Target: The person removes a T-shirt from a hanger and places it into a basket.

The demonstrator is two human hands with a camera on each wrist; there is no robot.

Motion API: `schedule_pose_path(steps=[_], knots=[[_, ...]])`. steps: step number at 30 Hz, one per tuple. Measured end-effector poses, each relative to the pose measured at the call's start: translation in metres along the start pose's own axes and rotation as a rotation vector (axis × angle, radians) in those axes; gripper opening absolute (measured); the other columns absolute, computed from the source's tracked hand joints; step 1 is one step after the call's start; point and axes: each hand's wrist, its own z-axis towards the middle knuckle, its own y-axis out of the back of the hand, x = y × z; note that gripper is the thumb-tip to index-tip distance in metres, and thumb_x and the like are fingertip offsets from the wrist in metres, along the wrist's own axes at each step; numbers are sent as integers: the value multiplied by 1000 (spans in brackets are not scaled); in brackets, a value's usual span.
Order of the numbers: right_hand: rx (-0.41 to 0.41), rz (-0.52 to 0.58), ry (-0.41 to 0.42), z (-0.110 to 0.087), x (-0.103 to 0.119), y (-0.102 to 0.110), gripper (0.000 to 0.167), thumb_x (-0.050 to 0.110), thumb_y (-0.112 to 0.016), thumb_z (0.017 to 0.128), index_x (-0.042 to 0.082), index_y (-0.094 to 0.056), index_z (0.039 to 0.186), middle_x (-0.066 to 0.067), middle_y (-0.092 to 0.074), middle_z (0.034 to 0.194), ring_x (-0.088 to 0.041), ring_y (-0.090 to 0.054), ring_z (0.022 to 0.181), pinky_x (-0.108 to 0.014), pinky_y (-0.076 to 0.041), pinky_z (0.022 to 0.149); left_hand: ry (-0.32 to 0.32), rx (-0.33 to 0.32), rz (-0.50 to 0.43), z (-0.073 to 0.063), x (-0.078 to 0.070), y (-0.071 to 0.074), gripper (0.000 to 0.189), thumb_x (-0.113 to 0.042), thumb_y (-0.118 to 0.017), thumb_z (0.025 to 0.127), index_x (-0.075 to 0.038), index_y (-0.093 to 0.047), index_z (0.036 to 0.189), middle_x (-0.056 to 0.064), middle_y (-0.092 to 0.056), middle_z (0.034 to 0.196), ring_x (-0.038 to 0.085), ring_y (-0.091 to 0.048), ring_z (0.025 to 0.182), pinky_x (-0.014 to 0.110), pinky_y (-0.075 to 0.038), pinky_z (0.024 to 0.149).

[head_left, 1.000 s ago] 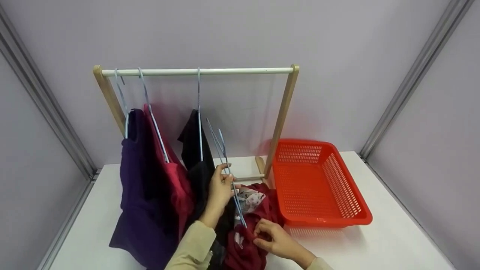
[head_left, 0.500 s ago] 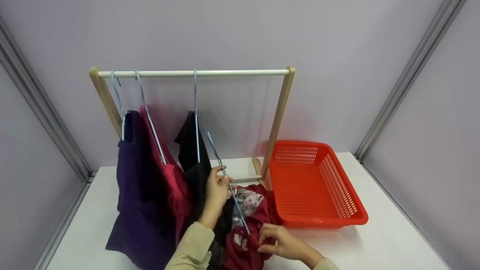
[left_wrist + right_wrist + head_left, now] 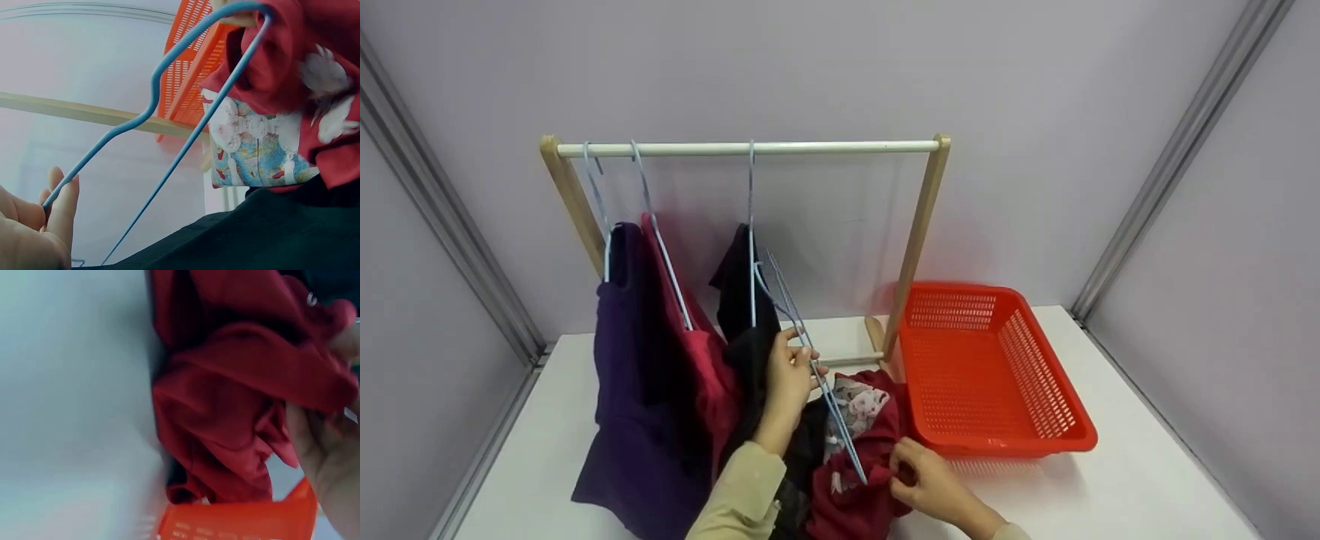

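Note:
In the head view my left hand [image 3: 787, 382] pinches a light-blue wire hanger [image 3: 851, 448], held tilted with its hook up and to the left. One end of this hanger reaches the dark red garment [image 3: 851, 514], which has a printed picture on its front. My right hand [image 3: 928, 481] pinches an edge of that garment beside the hanger's end. In the left wrist view the hanger's bent corner [image 3: 264, 11] lies against the red cloth [image 3: 281, 67]. Bunched red folds [image 3: 225, 394] fill the right wrist view and hide part of my right fingers.
A rack [image 3: 840, 147] with a white rail and wooden legs stands at the back. On hangers there are a purple garment [image 3: 641, 420], a pink one [image 3: 709, 367] and a black one [image 3: 754, 345]. A red plastic basket [image 3: 1005, 444] stands to the right on the white table [image 3: 1140, 480].
The hanger's lower end has shifted down and right over the red garment, and its hook has swung left. My right hand has moved slightly right, with the cloth edge still in its fingers.

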Motion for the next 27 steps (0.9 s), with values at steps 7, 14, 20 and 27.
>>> schedule_pose_path(steps=[7, 14, 20, 27], knots=[[-222, -187, -70, 19, 8, -21, 26, 1, -71, 76, 7, -54, 94, -5, -52, 105, -17, -59, 90, -31, -53, 72, 17, 81, 55, 0, -7, -1, 34, 6, -38, 98, 6, -41, 132, 10, -55, 86, 9, -57, 61, 24, -53, 55], [-115, -385, -173, 42, 6, -35, 71, 10, -82, 67, -9, -48, 127, -31, -43, 136, -42, -54, 115, -50, -49, 92, 29, 159, 111, -5, -16, -5, 34, 4, -41, 98, 7, -45, 131, 17, -61, 93, 7, -61, 62, 24, -54, 56], [-30, -394, -280, 65, -2, -39, 93, 19, -88, 58, -7, -44, 136, -40, -27, 144, -58, -35, 128, -59, -45, 95, 48, 227, 54, -9, -27, -13, 32, 1, -42, 99, 11, -46, 129, 16, -62, 94, 7, -60, 63, 21, -54, 56], [162, -263, -509, 82, -6, -39, 73, 13, -79, 70, -1, -46, 133, -42, -20, 146, -67, -22, 129, -71, -40, 92, 14, 283, 25, -14, -41, -26, 31, -3, -45, 99, 13, -49, 125, 19, -64, 97, 5, -62, 62, 22, -56, 58]])
